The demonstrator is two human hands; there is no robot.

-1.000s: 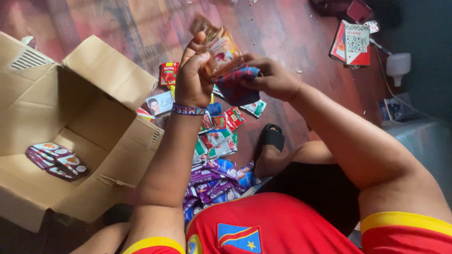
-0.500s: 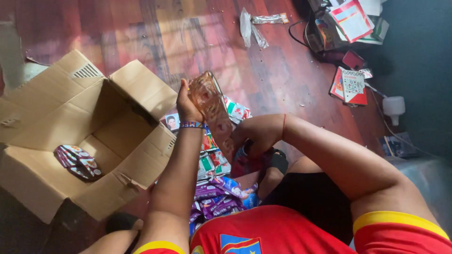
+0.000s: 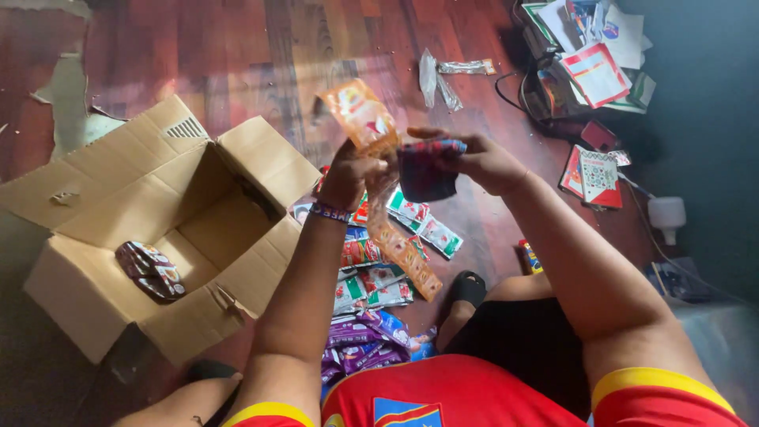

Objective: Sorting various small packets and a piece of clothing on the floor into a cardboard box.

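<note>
- Red wood floor, litter far right.
- Left hand grips orange sachet strip; its fingers partly hidden.
- Right hand pinches dark packet.
- Cardboard box, left: purple packet bundle inside.
- Loose sachets near the knees.

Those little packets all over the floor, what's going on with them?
A person sitting on the wooden floor holds a strip of orange sachets up in the left hand, its tail hanging down. The right hand grips a dark red and blue packet beside it. More sachets lie heaped below the hands. An open cardboard box on the left holds one dark bundle.
</note>
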